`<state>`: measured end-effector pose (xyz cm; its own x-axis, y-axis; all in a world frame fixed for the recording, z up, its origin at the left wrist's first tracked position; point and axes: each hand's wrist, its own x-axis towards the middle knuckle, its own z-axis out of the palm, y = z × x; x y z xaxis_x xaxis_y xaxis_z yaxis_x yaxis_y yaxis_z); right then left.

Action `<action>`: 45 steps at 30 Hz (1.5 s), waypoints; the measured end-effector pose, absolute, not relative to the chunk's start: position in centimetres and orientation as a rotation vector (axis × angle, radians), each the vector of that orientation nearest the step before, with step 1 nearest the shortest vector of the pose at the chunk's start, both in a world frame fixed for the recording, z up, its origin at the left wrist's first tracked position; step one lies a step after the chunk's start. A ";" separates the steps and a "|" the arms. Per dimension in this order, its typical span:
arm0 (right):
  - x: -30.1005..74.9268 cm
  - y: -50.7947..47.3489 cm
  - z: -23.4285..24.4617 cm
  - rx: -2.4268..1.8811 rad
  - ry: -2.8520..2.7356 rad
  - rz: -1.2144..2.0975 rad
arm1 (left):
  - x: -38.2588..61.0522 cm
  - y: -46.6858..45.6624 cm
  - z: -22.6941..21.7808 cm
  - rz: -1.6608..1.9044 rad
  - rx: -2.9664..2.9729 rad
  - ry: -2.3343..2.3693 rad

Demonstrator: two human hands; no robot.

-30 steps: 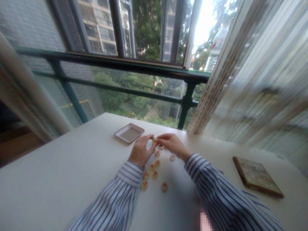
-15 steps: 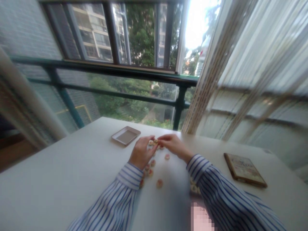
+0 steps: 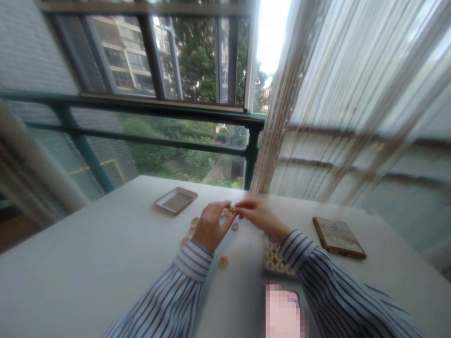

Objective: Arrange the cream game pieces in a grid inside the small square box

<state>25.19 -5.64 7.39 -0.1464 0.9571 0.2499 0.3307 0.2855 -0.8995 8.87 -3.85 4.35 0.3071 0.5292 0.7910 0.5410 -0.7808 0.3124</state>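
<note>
Around a small round xiangqi piece (image 3: 231, 210) with a dark mark, my left hand (image 3: 212, 226) closes with thumb and forefinger. My right hand (image 3: 263, 218) pinches at the same piece from the other side, its fingertips meeting my left ones. Other pale pieces sit just behind the fingers and are partly hidden. A red-marked piece (image 3: 235, 226) lies under my right fingers, another round piece (image 3: 223, 262) nearer to me. Several more lie left of my left hand, among them a piece (image 3: 185, 241) by the wrist. My left hand and sleeve cover part of that group.
On the white table (image 3: 116, 253), a shallow rectangular tray (image 3: 175, 201) stands at the back left. A box (image 3: 270, 272) with rows of round pieces is partly under my right forearm. Right of it lies a flat brown-edged box (image 3: 338, 238). A blurred-out pink device (image 3: 283, 310) is near me.
The view has swung right, so the scene sits further left. Both hands stay together at the piece, with my right arm shifted away enough to show more of the box of pieces.
</note>
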 end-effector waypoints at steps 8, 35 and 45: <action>26.6 -7.7 7.5 -1.191 -1.569 0.912 | 10.5 -4.8 4.0 -1.508 -2.560 -0.976; 31.2 -11.8 5.0 -1.195 -1.321 1.020 | 15.7 -7.4 2.5 -1.530 -2.746 -0.881; 32.7 -12.5 3.6 -1.204 -1.296 1.001 | 17.1 -8.0 1.3 -1.556 -2.792 -0.855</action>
